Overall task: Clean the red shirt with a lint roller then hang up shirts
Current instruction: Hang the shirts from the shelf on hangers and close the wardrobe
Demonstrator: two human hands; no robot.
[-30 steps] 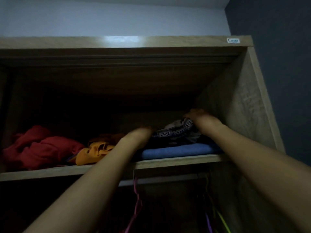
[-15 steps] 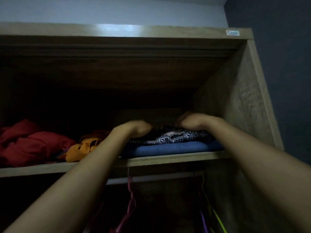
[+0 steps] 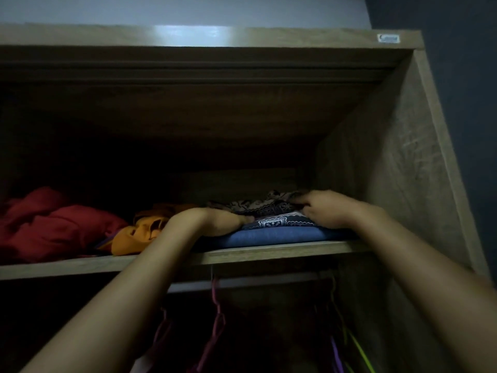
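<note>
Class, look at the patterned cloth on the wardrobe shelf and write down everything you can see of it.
The patterned cloth is dark navy fabric printed with white ornamental motifs. It lies folded but rumpled on a folded blue garment, at the right end of the shelf near the side wall. Its back part bunches upward. The left hand rests at its left edge, thumb touching it; the right hand holds its right side, fingers curled into the folds.
</note>
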